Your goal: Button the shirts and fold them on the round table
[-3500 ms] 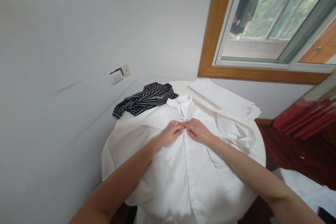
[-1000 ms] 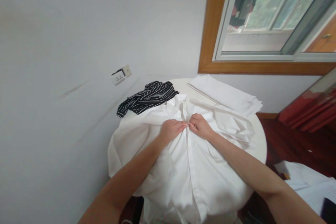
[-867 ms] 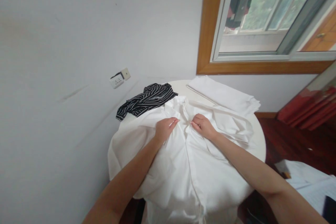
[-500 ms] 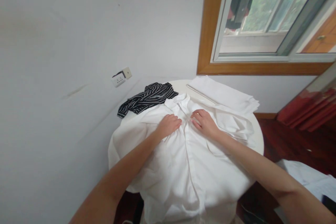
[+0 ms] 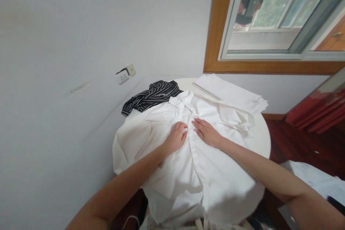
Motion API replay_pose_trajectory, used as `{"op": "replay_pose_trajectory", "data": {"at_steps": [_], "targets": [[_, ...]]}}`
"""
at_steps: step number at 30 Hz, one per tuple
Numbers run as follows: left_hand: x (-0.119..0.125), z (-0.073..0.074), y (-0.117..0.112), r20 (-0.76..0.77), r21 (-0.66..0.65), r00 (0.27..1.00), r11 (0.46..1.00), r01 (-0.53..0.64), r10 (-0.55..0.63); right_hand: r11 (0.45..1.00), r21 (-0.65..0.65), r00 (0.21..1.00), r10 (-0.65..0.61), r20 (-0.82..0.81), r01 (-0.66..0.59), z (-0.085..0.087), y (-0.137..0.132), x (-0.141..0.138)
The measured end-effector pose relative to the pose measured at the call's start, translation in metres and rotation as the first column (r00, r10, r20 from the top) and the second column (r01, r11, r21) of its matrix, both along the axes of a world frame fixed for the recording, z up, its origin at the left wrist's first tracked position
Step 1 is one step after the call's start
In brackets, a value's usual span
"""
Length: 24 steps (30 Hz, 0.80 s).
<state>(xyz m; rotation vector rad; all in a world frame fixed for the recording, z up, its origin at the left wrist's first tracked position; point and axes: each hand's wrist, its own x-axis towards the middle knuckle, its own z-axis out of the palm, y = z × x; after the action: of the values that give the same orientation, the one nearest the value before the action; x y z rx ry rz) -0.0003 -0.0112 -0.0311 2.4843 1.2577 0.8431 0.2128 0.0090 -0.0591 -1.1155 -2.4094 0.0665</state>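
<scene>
Apparent step: adjusting shirt beneath fingers. Left hand curled, grip unclear; right hand spread. Next move probably requires pinching.

Shirt on worktop, beneath left hand and right hand, extending nearer than both. Second garment beyond left hand; cloth beyond right. Socket on wall, farther left. Window beyond right hand; curtain far right.

Your bare left-hand grip curved palm-down, fingers bent; your bare right-hand grip lay flatter, fingers extended; both bare forearms slanted inward.
</scene>
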Motion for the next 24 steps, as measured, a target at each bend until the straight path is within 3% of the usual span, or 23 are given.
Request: {"op": "replay_pose_trajectory", "data": {"at_steps": [6,11,19,24], "targets": [[-0.010,0.003,0.030,-0.073,0.050,0.987,0.988,0.145,-0.141,1.000,0.013,1.000,0.003,-0.017,-0.003,0.003,0.020,0.003],[-0.010,0.008,0.052,-0.093,0.071,0.973,0.973,0.218,-0.211,0.996,0.022,0.996,0.082,-0.046,-0.081,0.014,0.032,0.009],[-0.016,0.000,0.064,0.037,0.119,0.992,0.987,0.112,-0.117,0.950,0.032,0.946,0.306,0.106,-0.311,0.033,0.033,-0.001],[-0.017,0.004,0.060,0.033,0.095,0.983,0.980,0.175,-0.179,0.963,0.019,0.963,0.266,0.047,-0.267,0.034,0.035,-0.006]]}}
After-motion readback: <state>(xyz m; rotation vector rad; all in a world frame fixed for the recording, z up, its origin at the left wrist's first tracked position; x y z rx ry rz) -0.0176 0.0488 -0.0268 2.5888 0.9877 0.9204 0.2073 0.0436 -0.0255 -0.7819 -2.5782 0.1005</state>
